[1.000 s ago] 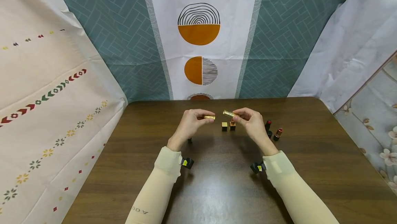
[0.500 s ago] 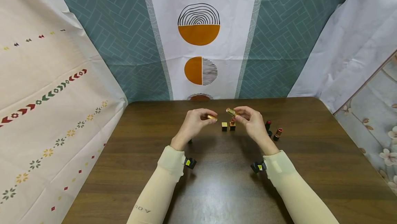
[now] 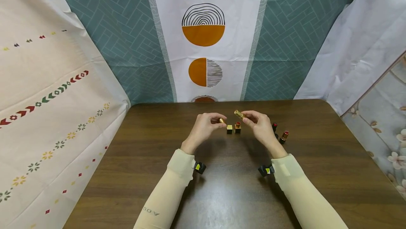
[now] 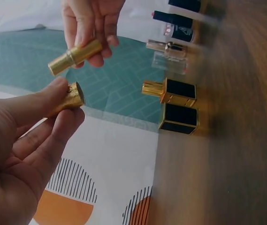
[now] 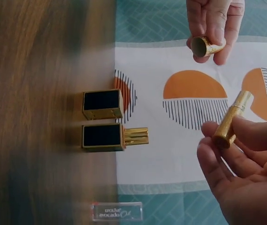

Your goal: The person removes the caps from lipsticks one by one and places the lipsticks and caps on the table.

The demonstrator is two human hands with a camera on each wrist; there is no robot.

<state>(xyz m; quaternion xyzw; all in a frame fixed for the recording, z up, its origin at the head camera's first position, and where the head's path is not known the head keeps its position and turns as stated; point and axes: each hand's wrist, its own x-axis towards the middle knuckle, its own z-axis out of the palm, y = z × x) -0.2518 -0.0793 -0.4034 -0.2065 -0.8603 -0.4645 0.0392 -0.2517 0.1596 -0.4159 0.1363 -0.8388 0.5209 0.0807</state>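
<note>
My left hand [image 3: 204, 128] pinches a gold lipstick cap [image 4: 72, 99] between thumb and fingers; its hollow end shows in the right wrist view [image 5: 199, 47]. With thumb and fingertips, my right hand [image 3: 259, 126] holds a gold lipstick tube [image 5: 231, 123], tilted, its narrower end up and toward the left hand. Cap and tube are apart, both held above the table. Below and between the hands stand a square black-and-gold lipstick [image 5: 103, 136] with a gold inner tube and, beside it, a matching square cap [image 5: 102, 104].
Right of my right hand, a dark lipstick with a red tip [image 3: 284, 137] and another dark red-tipped lipstick [image 3: 274, 127] stand on the brown wooden table [image 3: 209, 186]. A clear block with lettering [image 5: 118, 212] is near them. A patterned cloth [image 3: 206, 53] hangs behind the table.
My left hand has moved right with the cap, toward the square cap. The tube in my right hand has tipped further up and shifted slightly right.
</note>
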